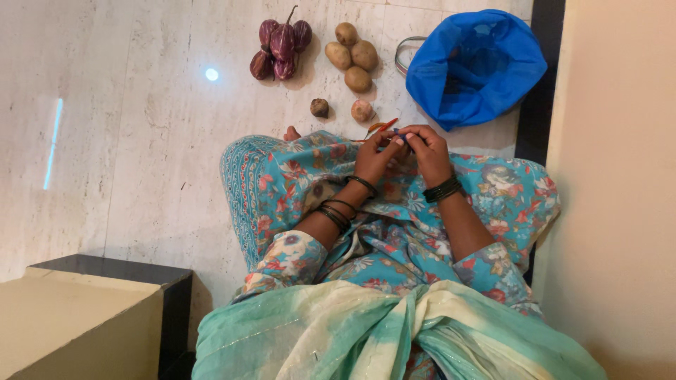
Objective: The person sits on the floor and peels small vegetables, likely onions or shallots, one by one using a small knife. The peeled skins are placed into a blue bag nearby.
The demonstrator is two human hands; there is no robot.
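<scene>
Over the lap, left hand (373,156) and right hand (426,151) met, fingers curled around something small; the item itself was hidden, couldn't identify it. An orange-handled peeler (378,128) poked out just past the fingertips, mostly covered. Floral blue fabric covered the knees. Beyond on the polished marble floor (141,105): a cluster of glossy purple eggplants (280,48), four smooth tan potatoes (353,55), two small roundish pieces (341,108), and a crumpled blue plastic bag (475,63) part-covering a metal rim.
</scene>
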